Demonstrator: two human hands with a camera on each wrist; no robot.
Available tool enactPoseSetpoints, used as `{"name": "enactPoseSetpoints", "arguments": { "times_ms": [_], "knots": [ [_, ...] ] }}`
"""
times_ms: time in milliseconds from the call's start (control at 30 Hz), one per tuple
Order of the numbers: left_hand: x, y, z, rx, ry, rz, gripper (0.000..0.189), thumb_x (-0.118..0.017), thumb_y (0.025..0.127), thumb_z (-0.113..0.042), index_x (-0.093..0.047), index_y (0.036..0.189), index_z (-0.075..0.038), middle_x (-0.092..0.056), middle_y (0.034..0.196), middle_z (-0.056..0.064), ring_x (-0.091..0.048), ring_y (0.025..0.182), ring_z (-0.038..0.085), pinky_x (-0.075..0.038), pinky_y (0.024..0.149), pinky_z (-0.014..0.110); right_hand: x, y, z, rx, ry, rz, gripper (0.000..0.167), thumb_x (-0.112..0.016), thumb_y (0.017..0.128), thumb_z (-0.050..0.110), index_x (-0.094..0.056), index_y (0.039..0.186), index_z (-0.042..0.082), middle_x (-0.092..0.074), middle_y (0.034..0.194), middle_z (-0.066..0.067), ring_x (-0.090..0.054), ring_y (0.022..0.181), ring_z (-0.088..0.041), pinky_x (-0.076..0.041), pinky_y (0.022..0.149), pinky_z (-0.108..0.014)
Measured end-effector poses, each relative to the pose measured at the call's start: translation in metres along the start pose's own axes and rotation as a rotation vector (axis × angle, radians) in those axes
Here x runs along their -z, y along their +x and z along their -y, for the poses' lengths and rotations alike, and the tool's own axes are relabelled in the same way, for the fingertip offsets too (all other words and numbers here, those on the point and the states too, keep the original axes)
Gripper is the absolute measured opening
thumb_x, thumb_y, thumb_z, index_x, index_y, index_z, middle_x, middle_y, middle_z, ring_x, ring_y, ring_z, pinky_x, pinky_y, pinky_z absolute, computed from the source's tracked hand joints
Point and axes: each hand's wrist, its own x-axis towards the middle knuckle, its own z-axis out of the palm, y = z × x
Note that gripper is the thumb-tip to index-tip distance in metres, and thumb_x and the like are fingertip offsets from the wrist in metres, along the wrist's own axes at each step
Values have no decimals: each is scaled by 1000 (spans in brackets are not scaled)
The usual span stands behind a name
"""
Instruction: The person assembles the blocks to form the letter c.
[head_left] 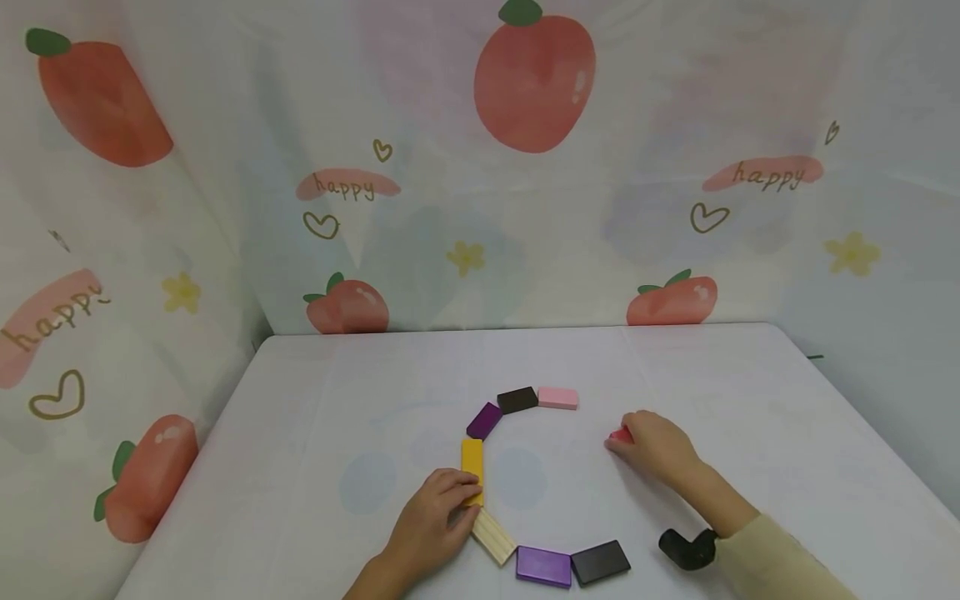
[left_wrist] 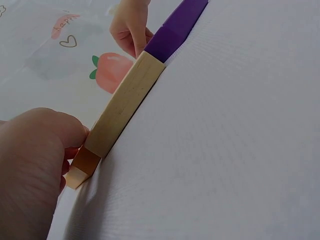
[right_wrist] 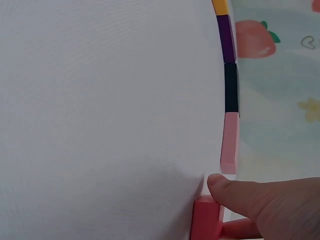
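Note:
Several coloured blocks lie end to end in a curved line on the white table. My left hand has its fingertips over the yellow block, gripping its lower end. The left thumb lies by the plain wooden block, whose long side shows in the left wrist view. My right hand pinches a red block between thumb and fingers, mostly covered in the head view. In the right wrist view a gap separates it from the pink block, the line's upper end.
Past the yellow block, a dark purple block and a black block lead to the pink one. Below, a purple block and another black block form the near end. A black curved device sits at the right wrist.

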Motion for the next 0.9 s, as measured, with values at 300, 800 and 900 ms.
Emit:
{"name": "enactPoseSetpoints", "arguments": {
  "times_ms": [300,800,900],
  "knots": [
    [-1,-1,0,3,-8,-1,21,-70,80,-15,-70,100,-9,-60,107,-4,-52,101,11,-46,88,27,6,-4,0,-18,43,56,39,-74,74,30,-63,95,-1,-52,74,-3,-46,66,-17,-40,54,-29],
    [-2,-1,1,7,-7,-5,21,-70,80,-16,-70,99,-9,-60,107,-6,-51,101,11,-46,88,27,5,-14,-1,39,88,66,29,-73,76,16,-66,99,0,-54,76,-2,-45,67,-17,-40,57,-31],
    [-2,-2,1,-7,-9,-13,21,-69,80,-15,-70,99,-9,-60,107,-5,-51,101,12,-46,88,28,4,-17,-1,36,89,66,28,-74,76,16,-66,98,1,-54,75,-1,-45,67,-16,-40,57,-31]
  ]
}}
